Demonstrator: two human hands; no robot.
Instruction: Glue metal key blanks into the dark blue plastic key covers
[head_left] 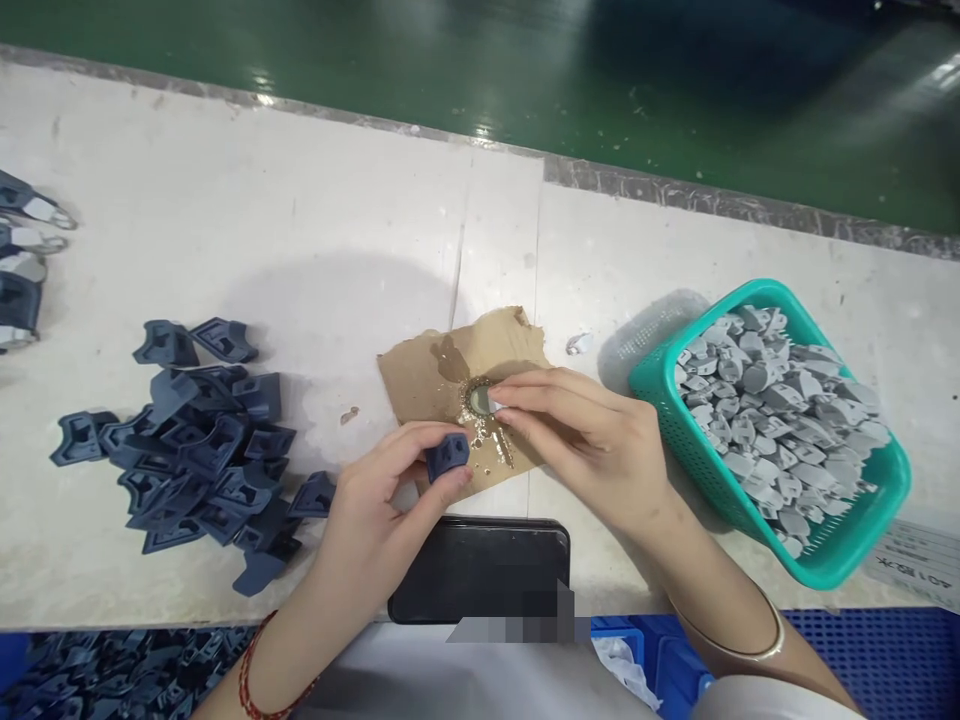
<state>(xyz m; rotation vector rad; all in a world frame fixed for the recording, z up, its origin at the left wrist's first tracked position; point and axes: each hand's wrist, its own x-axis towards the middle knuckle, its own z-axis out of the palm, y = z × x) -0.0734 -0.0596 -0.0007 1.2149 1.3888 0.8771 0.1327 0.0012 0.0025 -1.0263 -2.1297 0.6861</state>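
Between the thumb and fingers of my left hand point(382, 495) is a dark blue plastic part point(448, 457) with small holes in its upper face. My right hand point(592, 430) pinches a small light grey plastic part point(495, 401), mostly hidden by the fingertips. Those fingertips are over the edge of a small round cap point(478, 398) with a ridged rim and something pale inside. Under the cap lies a torn piece of brown paper point(409, 375), marked with wet, shiny spots.
A heap of dark blue parts point(217, 450) lies at left, with joined blue and grey pieces point(22, 265) beyond. At right stands a green basket point(817, 570) of grey parts. A black phone point(480, 565) lies in front. One grey piece point(579, 344) sits behind my right hand.
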